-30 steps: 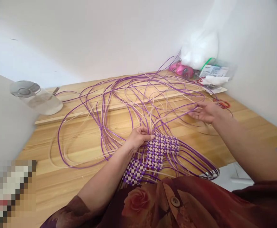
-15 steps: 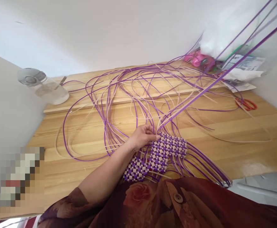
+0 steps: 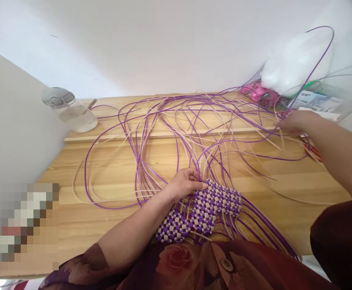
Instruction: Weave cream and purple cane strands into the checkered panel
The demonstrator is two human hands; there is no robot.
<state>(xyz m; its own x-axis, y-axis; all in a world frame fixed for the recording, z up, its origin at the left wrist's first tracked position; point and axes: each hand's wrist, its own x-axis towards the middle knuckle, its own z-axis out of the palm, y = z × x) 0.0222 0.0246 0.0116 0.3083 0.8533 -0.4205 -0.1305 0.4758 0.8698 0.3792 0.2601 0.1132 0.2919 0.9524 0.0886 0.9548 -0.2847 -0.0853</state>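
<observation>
A purple and beige woven piece (image 3: pixel 204 207) lies at the table's front edge, against my shirt. My left hand (image 3: pixel 184 184) is closed on its upper left corner, thumb on top and fingers curled behind. Far to the right, my right hand (image 3: pixel 293 122) reaches over the table, closed on some long plastic strands; its fingertips are partly hidden. One purple strand (image 3: pixel 316 64) loops up above that hand. Long loose purple and beige strands (image 3: pixel 176 98) run from the weave and curl across the table's back half. More strands (image 3: pixel 263 221) trail from its right side.
A clear bottle with a grey lid (image 3: pixel 77 110) stands at the back left. At the back right are a white plastic bag (image 3: pixel 297 64), pink items (image 3: pixel 256 92) and printed packets (image 3: pixel 319 102). Orange-handled scissors (image 3: pixel 315 153) lie partly behind my right forearm. A wooden ledge (image 3: pixel 170 134) crosses the table.
My right arm has come into view from the right. The strands that stretched taut to the upper right now hang lower and slack. My left hand keeps its hold on the weave.
</observation>
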